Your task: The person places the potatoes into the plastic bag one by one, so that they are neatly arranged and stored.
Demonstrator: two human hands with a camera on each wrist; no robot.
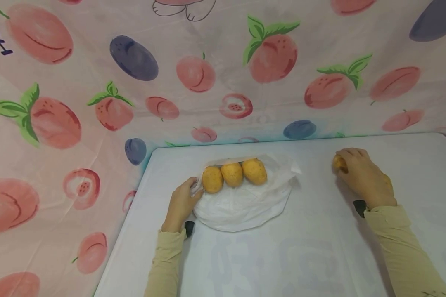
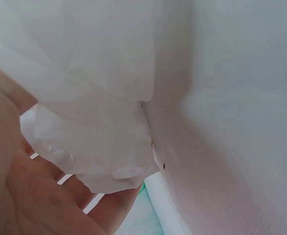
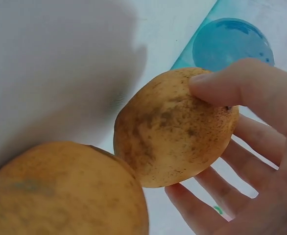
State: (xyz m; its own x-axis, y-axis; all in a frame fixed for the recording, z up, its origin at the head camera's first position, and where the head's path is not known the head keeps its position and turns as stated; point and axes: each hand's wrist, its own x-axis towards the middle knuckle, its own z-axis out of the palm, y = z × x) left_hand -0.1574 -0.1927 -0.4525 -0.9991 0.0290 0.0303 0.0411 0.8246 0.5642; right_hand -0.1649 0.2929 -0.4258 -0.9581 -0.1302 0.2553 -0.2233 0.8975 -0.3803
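Three yellow potatoes (image 1: 232,174) lie in a row on the far part of a white plastic bag (image 1: 238,210), which is spread on the table. At the bag's left edge my left hand (image 1: 182,202) holds its thin film (image 2: 94,142) between thumb and fingers. Off to the right, my right hand (image 1: 360,177) grips a brown-speckled potato (image 3: 175,127), thumb over it and fingers below. Another potato (image 3: 70,191) sits close by, partly hidden behind the right wrist in the head view.
The white table (image 1: 319,235) carries everything. Behind it and at the left hangs a pink cloth (image 1: 223,37) printed with fruit. Dark wrist devices (image 1: 359,208) show at both cuffs.
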